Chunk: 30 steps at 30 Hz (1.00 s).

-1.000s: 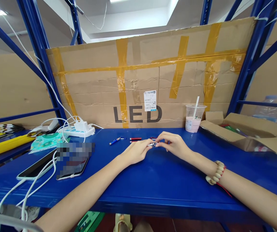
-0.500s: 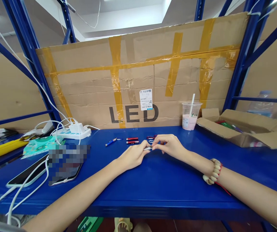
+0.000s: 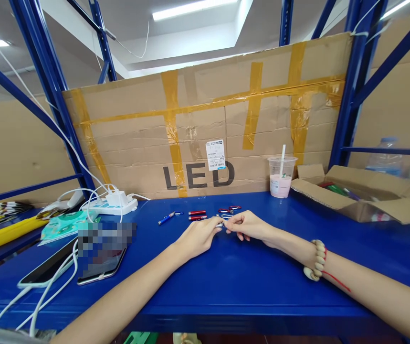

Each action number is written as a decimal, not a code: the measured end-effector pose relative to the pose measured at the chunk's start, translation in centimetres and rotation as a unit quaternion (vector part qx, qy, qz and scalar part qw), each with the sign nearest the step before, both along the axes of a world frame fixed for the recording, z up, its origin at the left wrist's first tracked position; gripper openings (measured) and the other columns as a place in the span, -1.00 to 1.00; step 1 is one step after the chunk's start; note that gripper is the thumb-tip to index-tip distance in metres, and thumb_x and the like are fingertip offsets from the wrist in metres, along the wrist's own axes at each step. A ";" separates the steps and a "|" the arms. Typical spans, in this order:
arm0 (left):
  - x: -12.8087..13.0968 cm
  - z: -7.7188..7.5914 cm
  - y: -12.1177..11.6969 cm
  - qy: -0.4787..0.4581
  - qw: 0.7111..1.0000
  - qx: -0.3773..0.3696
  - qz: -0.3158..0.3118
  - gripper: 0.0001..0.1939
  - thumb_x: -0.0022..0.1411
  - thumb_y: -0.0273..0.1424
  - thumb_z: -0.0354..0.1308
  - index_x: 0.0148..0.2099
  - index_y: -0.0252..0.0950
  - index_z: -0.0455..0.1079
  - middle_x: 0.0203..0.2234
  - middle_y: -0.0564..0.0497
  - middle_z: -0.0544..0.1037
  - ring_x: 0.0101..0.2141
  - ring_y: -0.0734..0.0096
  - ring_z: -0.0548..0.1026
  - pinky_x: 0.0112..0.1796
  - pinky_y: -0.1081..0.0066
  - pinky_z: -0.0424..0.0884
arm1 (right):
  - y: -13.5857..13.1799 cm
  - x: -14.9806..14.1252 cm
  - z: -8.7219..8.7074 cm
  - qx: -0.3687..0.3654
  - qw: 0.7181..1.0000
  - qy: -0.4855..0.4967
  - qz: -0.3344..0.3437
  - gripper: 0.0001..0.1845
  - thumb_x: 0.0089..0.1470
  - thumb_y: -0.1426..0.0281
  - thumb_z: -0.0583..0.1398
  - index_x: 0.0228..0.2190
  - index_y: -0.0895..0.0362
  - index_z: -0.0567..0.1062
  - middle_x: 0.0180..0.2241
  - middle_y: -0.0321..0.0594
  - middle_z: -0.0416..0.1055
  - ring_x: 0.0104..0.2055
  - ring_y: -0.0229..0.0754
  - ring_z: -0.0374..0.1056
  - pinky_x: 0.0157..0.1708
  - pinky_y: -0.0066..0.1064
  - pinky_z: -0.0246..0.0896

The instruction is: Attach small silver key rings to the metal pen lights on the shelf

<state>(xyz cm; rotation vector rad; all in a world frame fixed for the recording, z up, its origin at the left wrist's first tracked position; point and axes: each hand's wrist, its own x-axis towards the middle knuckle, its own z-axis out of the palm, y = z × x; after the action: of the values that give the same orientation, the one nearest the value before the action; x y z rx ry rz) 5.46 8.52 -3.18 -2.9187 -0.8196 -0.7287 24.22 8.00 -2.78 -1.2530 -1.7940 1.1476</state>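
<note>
My left hand (image 3: 198,237) is closed around a small silver metal tube (image 3: 220,225), of which only the tip shows past the fingers. At that tip, the thumb and finger of my right hand (image 3: 250,225) are pinched together on the tube's end. Just beyond my hands lie two short red metal tubes (image 3: 197,213), side by side. Several small carabiner clips (image 3: 225,210) rest to the right of them, partly behind my right hand. Further left is a blue tube (image 3: 166,219) with a blue clip attached.
A cup of pink drink (image 3: 280,184) with a straw stands at the back right, beside an open cardboard box (image 3: 355,196). On the left are two phones (image 3: 102,270), white cables, a power strip (image 3: 99,206) and a teal packet (image 3: 67,225). A cardboard wall (image 3: 140,157) closes off the back.
The view has tilted up a little, so everything sits lower in the picture. Both hands stay together at the silver tube, and less of the tube shows between them.
</note>
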 end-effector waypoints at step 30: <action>0.3 0.4 0.8 0.022 0.998 -0.027 0.056 -0.77 0.29 -0.39 -0.24 -0.10 -0.25 0.19 -0.22 0.02 0.42 -0.23 0.42 0.40 -0.24 0.45 0.30 | 0.9 -0.2 -0.2 0.049 0.998 0.039 -0.027 -0.53 -0.20 0.05 0.20 -0.42 0.23 0.42 -0.52 -0.26 0.31 -0.69 -0.49 0.11 -0.76 -0.61 -0.08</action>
<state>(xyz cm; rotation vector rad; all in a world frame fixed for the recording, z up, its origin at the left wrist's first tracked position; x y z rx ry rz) 5.71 9.34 -2.76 -2.8951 -1.0058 -0.6413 24.03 8.89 -2.98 -1.1770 -1.7261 1.0517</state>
